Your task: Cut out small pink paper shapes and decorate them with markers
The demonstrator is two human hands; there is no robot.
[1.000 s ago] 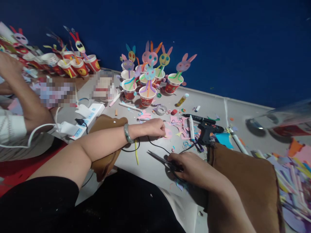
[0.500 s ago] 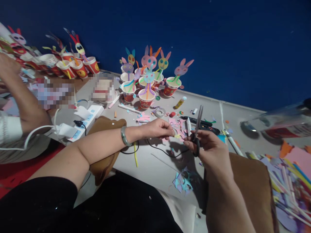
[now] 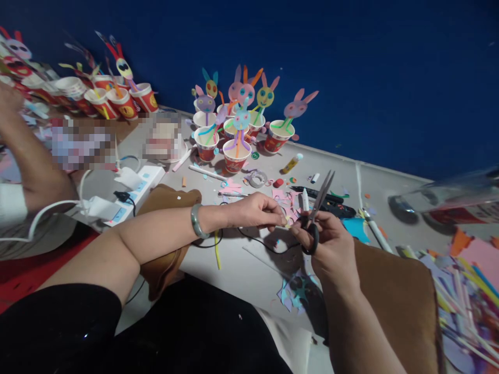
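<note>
My left hand [image 3: 260, 210], with a green bangle [image 3: 199, 221] at the wrist, is closed in a pinch just above the table. Whatever sits between its fingertips is too small to make out. Black-handled scissors [image 3: 323, 193] are in my right hand [image 3: 331, 239], their blades pointing up and away from me and nearly together. The fingertips of both hands are close to each other. Beneath and behind them lie pink paper scraps [image 3: 278, 195], a white marker [image 3: 305, 199] and black pens [image 3: 317, 194].
Paper cups with rabbit figures [image 3: 237, 156] stand along the blue wall. A power strip [image 3: 136, 195] and another person's arm [image 3: 42, 156] are at left. Tape [image 3: 258, 179], a glue stick [image 3: 292, 163], blue scraps [image 3: 298, 291], a clear bottle [image 3: 448, 200] and a pile of coloured strips [image 3: 468, 291] lie around.
My left hand has shifted slightly right, and my right hand with the scissors has come a little lower and closer to it. The view has moved slightly.
</note>
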